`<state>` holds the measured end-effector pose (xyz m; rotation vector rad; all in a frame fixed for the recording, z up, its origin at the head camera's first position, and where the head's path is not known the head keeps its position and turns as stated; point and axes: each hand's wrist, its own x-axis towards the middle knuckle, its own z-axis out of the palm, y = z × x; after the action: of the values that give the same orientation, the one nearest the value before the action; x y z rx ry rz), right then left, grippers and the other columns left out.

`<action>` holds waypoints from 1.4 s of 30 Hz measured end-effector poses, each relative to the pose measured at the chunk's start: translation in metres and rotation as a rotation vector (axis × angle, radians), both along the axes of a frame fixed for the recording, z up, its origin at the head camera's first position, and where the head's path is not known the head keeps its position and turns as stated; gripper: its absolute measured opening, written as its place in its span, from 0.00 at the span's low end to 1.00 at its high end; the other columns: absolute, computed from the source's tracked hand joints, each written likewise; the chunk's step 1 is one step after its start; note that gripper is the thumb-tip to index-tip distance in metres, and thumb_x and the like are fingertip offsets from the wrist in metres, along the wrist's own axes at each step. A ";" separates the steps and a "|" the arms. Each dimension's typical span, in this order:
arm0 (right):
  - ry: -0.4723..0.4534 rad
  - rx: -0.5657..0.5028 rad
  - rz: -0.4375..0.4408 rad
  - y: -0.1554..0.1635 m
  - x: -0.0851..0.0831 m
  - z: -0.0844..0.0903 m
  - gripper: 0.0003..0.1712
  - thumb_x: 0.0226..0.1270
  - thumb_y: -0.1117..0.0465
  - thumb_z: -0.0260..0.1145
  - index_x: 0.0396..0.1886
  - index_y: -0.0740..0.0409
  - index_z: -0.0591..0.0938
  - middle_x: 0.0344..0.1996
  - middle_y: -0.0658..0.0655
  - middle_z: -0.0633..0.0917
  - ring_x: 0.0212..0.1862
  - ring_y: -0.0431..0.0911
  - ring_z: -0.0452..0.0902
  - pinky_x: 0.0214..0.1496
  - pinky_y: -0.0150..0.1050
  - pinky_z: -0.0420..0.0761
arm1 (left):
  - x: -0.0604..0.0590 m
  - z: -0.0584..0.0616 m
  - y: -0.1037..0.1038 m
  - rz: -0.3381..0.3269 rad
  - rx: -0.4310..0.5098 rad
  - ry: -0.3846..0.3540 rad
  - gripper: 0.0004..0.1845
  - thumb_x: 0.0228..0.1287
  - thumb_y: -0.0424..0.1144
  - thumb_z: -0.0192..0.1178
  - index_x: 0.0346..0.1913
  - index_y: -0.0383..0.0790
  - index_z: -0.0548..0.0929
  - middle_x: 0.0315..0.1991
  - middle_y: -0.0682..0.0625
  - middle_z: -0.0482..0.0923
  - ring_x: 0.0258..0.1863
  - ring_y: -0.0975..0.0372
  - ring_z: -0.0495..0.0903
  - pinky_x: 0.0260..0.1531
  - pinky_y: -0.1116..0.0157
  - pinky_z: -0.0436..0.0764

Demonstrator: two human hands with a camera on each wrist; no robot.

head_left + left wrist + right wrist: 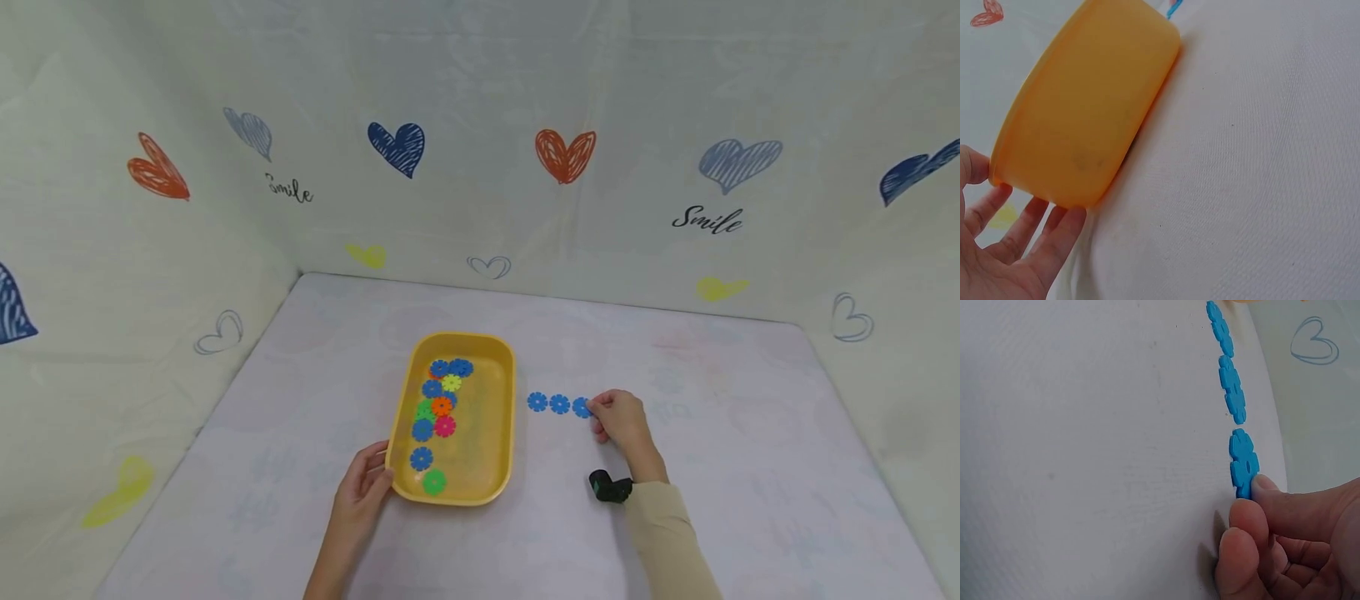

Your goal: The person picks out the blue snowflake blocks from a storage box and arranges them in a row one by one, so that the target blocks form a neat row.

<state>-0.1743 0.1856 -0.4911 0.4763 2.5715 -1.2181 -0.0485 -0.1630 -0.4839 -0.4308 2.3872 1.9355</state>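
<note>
- Discs: three blue ones in a row over the bench, right of one yellow tray.
- Right hand pinches the third disc, farthest from the tray.
- Left hand grips the tray's near-left corner.
- Tray contents: one yellow disc, one pink disc, plus blue, green and orange ones, overlapping beyond exact counting.

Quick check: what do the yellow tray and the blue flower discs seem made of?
Yellow tray: probably plastic, smooth with a soft sheen; its wall looks translucent, faint dark blurs seeming to show through.

Blue flower discs: likely plastic, fairly matte; evenly coloured and thin with clean notches, though foam can't be ruled out.
</note>
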 end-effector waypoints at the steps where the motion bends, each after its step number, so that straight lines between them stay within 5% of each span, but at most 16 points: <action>1: -0.003 0.007 0.009 0.000 -0.001 0.001 0.11 0.64 0.60 0.58 0.36 0.65 0.76 0.14 0.53 0.76 0.15 0.40 0.71 0.19 0.31 0.75 | 0.000 0.000 0.000 0.002 -0.002 -0.008 0.19 0.64 0.36 0.52 0.58 0.42 0.68 0.52 0.41 0.73 0.43 0.71 0.77 0.41 0.79 0.76; 13: -0.027 0.037 0.115 0.005 -0.005 0.004 0.09 0.64 0.61 0.57 0.36 0.65 0.76 0.15 0.54 0.76 0.16 0.41 0.71 0.21 0.33 0.76 | 0.000 0.003 0.001 -0.019 0.006 -0.014 0.21 0.65 0.37 0.51 0.61 0.40 0.65 0.55 0.39 0.71 0.44 0.70 0.76 0.41 0.80 0.75; 42: 0.015 0.017 0.109 0.007 -0.002 0.000 0.13 0.64 0.57 0.58 0.40 0.64 0.74 0.15 0.53 0.76 0.16 0.41 0.71 0.22 0.32 0.76 | -0.001 0.000 0.001 0.009 0.003 -0.034 0.19 0.65 0.36 0.51 0.59 0.43 0.67 0.53 0.41 0.72 0.43 0.69 0.76 0.41 0.78 0.76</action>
<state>-0.1767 0.1929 -0.4906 0.3266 2.5850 -1.1678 -0.0496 -0.1623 -0.4835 -0.4710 2.3649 1.9195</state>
